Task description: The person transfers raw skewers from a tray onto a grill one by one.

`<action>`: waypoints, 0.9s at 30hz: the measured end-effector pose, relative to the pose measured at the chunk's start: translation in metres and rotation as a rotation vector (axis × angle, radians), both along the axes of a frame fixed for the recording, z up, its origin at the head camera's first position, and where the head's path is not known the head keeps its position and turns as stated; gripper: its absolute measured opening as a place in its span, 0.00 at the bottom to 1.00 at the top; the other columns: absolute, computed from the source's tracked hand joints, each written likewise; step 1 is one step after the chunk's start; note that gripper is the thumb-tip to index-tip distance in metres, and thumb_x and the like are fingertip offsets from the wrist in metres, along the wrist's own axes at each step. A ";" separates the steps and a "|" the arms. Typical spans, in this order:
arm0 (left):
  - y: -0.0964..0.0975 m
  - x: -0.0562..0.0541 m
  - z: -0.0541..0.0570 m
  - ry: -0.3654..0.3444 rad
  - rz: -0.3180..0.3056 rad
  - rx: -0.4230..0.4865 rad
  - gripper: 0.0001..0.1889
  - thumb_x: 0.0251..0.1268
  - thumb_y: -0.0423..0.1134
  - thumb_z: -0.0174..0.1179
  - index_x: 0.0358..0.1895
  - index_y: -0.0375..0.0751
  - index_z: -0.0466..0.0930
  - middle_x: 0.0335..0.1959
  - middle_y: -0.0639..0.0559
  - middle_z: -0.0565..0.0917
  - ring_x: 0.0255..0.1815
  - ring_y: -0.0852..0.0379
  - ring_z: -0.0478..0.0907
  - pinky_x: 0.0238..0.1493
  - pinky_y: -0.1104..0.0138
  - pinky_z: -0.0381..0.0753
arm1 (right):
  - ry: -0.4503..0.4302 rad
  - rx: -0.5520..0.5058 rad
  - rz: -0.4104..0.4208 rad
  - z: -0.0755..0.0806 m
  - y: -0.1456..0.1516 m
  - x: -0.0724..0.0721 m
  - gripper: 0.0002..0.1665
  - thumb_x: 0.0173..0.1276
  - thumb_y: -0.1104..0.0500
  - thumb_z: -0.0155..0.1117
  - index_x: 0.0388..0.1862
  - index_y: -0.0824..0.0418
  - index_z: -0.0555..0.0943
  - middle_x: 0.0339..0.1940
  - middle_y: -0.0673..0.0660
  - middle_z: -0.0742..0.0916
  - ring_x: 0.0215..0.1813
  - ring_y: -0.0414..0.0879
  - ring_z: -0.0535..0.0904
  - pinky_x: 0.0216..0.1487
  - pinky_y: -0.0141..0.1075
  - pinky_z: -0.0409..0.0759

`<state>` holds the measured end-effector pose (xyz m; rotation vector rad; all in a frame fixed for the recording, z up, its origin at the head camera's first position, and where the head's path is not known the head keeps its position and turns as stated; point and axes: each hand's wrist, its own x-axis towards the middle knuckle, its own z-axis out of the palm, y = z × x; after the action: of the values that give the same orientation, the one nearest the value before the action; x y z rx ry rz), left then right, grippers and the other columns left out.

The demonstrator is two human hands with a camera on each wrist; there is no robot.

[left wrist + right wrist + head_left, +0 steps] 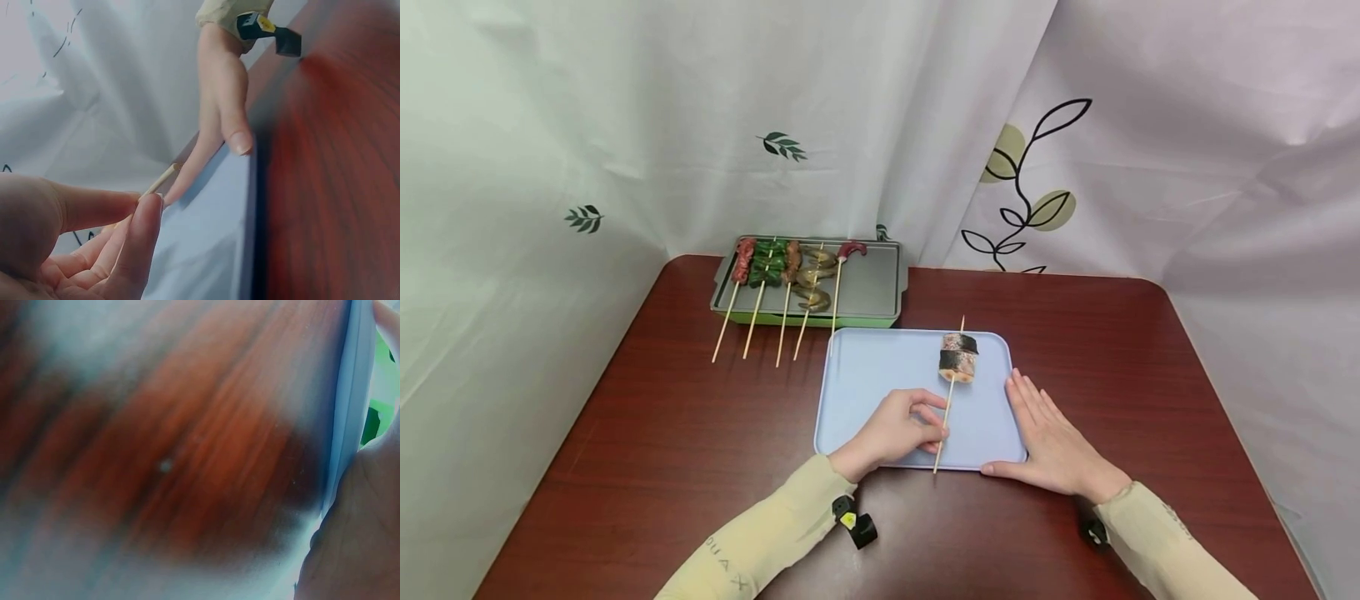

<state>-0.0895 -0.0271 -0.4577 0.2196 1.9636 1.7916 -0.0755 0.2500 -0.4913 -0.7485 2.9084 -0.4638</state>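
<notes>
My left hand (901,427) pinches the thin wooden stick of a skewer (958,358) between thumb and fingertips. Two thick, pale and dark-banded chunks sit near the skewer's pointed far end, over a light blue tray (872,354). In the left wrist view the blunt end of the stick (164,179) pokes out past the pinching fingertips (145,215). With fingers straight, my right hand (1052,442) lies along the tray's right edge, its thumb at the near right corner. In the right wrist view part of that hand (359,531) borders the tray's side (350,394).
Behind the tray to the left stands a grey grill pan (872,283) with a green base. Several skewers lie on it, including red chunks (742,260), green pieces (767,265) and a dark red curled piece (852,248), sticks overhanging the front. A patterned curtain (850,100) surrounds the brown table (685,467).
</notes>
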 end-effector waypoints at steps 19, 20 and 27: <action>-0.044 -0.022 0.049 0.114 0.103 -0.004 0.20 0.64 0.23 0.65 0.60 0.27 0.78 0.34 0.43 0.86 0.28 0.50 0.87 0.34 0.59 0.89 | 0.001 0.010 0.005 0.003 -0.001 0.000 0.78 0.55 0.17 0.60 0.82 0.72 0.47 0.83 0.67 0.48 0.82 0.62 0.44 0.78 0.58 0.49; -0.047 -0.024 0.051 0.118 0.112 -0.004 0.20 0.64 0.23 0.64 0.60 0.27 0.78 0.34 0.43 0.86 0.28 0.49 0.87 0.34 0.58 0.89 | 0.002 0.008 0.005 0.002 -0.001 0.000 0.78 0.56 0.17 0.60 0.82 0.72 0.47 0.83 0.67 0.48 0.82 0.62 0.44 0.78 0.58 0.49; -0.068 -0.048 0.067 0.156 0.180 -0.076 0.22 0.64 0.22 0.65 0.61 0.30 0.79 0.36 0.40 0.87 0.29 0.48 0.87 0.35 0.59 0.89 | 0.009 0.005 0.009 0.002 0.000 0.001 0.77 0.56 0.17 0.60 0.82 0.71 0.47 0.83 0.67 0.48 0.82 0.62 0.45 0.78 0.57 0.48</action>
<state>-0.1377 -0.0948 -0.3911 0.1668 2.2193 1.8558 -0.0743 0.2499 -0.4894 -0.7649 2.9126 -0.4538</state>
